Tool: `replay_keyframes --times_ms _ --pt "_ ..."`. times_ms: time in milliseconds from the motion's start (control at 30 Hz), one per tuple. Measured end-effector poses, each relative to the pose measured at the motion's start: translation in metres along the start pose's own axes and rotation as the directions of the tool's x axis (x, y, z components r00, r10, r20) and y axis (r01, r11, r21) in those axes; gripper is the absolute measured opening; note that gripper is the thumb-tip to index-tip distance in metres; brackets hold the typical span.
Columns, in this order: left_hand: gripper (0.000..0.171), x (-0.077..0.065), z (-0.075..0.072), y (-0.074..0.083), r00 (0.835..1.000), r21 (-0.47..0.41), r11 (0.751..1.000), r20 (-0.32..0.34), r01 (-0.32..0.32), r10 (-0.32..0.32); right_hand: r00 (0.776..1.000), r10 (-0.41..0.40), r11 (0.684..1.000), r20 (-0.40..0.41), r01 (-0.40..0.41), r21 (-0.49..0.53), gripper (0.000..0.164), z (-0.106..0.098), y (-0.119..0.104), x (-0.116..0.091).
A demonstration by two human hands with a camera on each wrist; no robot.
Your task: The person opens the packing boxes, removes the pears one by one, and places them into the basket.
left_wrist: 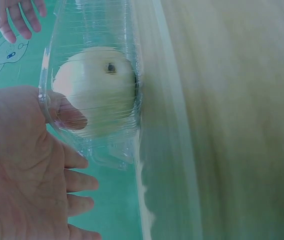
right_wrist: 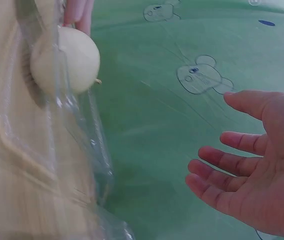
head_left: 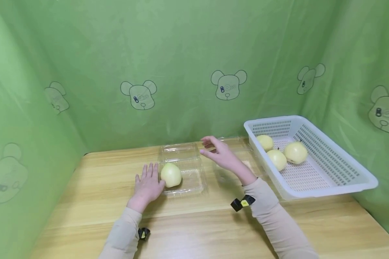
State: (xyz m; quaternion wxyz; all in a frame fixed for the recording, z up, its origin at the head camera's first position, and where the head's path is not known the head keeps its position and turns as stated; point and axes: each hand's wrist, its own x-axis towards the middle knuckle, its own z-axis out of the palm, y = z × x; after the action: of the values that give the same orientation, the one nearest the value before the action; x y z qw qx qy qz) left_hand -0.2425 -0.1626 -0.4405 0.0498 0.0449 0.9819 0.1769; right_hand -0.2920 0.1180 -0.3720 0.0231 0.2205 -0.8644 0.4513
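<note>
A pale yellow pear (head_left: pixel 171 175) sits at the left side of a clear plastic clamshell box (head_left: pixel 192 181), whose lid (head_left: pixel 179 151) is folded back toward the curtain. Beside the box's left wall is my left hand (head_left: pixel 149 186), its fingers straight. In the left wrist view its thumb (left_wrist: pixel 71 116) reaches over the rim near the pear (left_wrist: pixel 99 90); whether it touches the fruit I cannot tell. My right hand (head_left: pixel 221 154) hovers above and right of the lid, holding nothing. Its fingers (right_wrist: pixel 227 162) are spread and loosely bent in the right wrist view.
A white perforated basket (head_left: pixel 337 192) stands on the right of the wooden table (head_left: pixel 194 230), with three pears (head_left: pixel 295 152) inside. Between basket and box lies another clear container (head_left: pixel 235 144), partly behind the right arm. Green curtains (head_left: pixel 181 43) enclose the back and sides.
</note>
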Motion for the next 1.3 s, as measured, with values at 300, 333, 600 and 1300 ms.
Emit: replay_keyframes --times_ms 300,333,600,1300 --pt "0.072 -0.001 -0.002 0.0 1.0 -0.009 1.0 0.011 0.006 -0.006 0.997 -0.009 1.0 0.075 0.009 -0.002 0.051 0.027 -0.006 0.005" --pt "0.072 0.0 -0.003 0.0 1.0 -0.009 1.0 0.01 0.005 -0.005 0.997 -0.008 1.0 0.081 0.008 -0.004 0.051 0.03 -0.006 0.006" --pt "0.072 0.0 -0.002 -0.001 1.0 -0.022 1.0 0.005 0.005 -0.005 0.991 -0.014 1.0 0.13 0.011 0.019 0.055 0.055 -0.008 0.01" --pt "0.072 -0.001 0.0 0.0 1.0 -0.014 1.0 -0.004 -0.001 0.001 0.972 0.007 0.991 0.234 0.024 -0.133 0.061 0.105 -0.01 0.013"
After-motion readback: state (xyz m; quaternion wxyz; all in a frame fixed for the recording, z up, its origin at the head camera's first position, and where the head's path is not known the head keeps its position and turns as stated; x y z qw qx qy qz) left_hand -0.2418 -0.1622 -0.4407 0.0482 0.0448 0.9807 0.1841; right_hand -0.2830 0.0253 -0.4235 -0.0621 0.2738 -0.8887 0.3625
